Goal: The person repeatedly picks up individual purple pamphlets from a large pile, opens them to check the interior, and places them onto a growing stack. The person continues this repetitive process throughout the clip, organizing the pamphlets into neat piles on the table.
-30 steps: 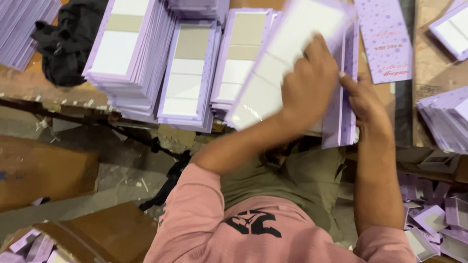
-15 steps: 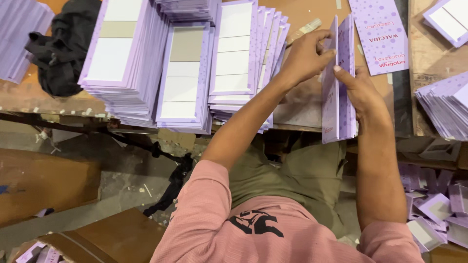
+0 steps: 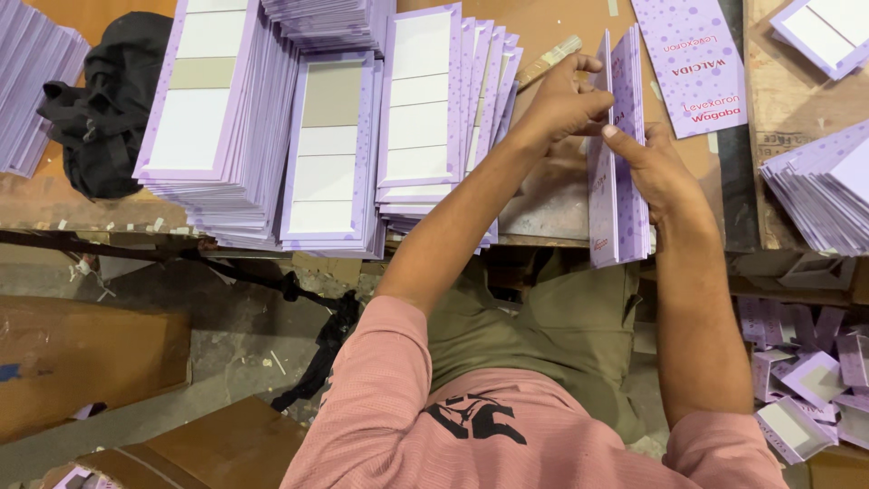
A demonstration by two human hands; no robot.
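Lilac card sheets [image 3: 618,163] stand on edge, clamped between left hand [image 3: 561,104] and right hand [image 3: 656,167]. Finished stacks [image 3: 335,145] already crowd the table [image 3: 552,204]; this bundle seems not yet added.

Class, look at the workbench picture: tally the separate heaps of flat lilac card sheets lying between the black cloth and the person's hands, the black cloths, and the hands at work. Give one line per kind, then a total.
Heaps of flat lilac card sheets: 4
Black cloths: 1
Hands at work: 2, left hand, right hand
Total: 7
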